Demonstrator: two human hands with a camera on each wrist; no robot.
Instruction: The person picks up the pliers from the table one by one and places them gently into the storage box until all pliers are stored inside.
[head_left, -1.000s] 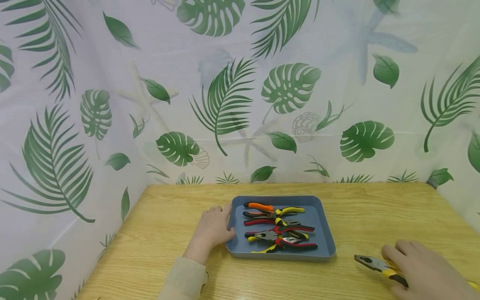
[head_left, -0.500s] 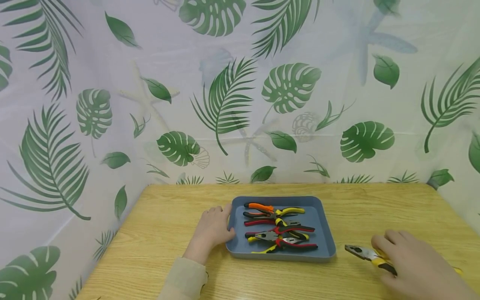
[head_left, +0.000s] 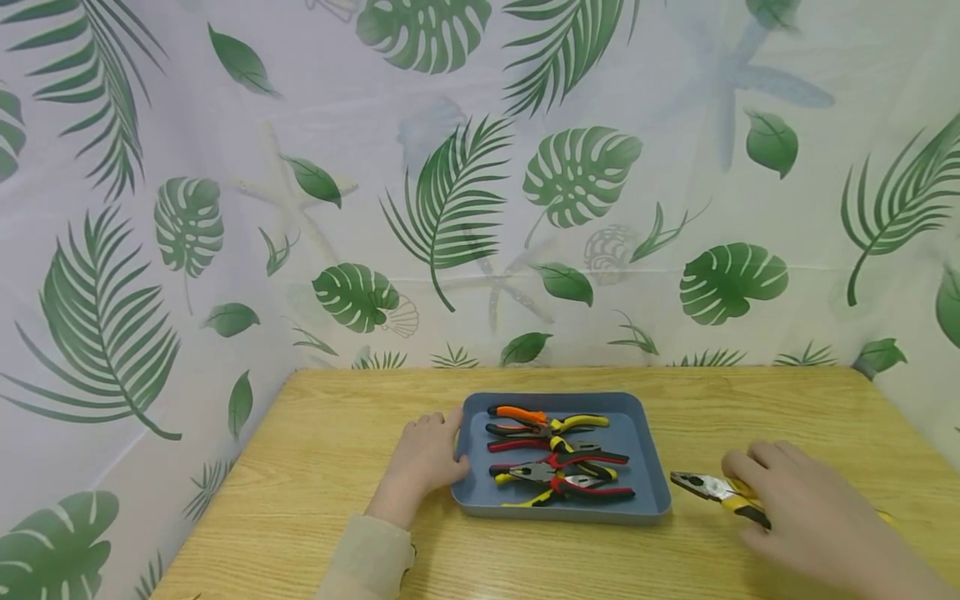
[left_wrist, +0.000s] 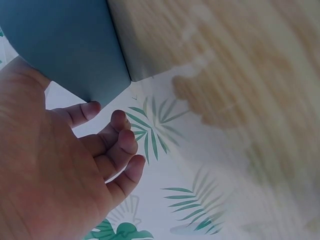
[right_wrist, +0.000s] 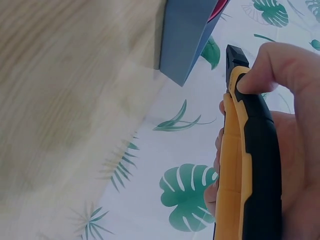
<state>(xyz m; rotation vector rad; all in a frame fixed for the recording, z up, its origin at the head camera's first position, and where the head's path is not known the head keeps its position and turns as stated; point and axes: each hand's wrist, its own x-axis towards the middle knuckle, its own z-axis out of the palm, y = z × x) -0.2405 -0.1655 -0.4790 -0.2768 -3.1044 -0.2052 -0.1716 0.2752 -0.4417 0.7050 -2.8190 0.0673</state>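
Observation:
A blue-grey tray sits on the wooden table and holds several pairs of pliers with red, yellow, orange and black handles. My left hand rests against the tray's left side, thumb and index finger spread along the wall. In the left wrist view, the other fingers are loosely bent and hold nothing. My right hand grips yellow-and-black combination pliers just right of the tray, their metal nose pointing at its right wall. The right wrist view shows the thumb on the handles near the pivot.
The wooden table reaches back to a white curtain printed with green leaves, which also runs down both sides. Bare table surface lies left of the tray and behind my right hand.
My right hand has moved left and slightly away from me with the combination pliers, bringing their nose close to the tray's right wall. The left hand and the tray have stayed put.

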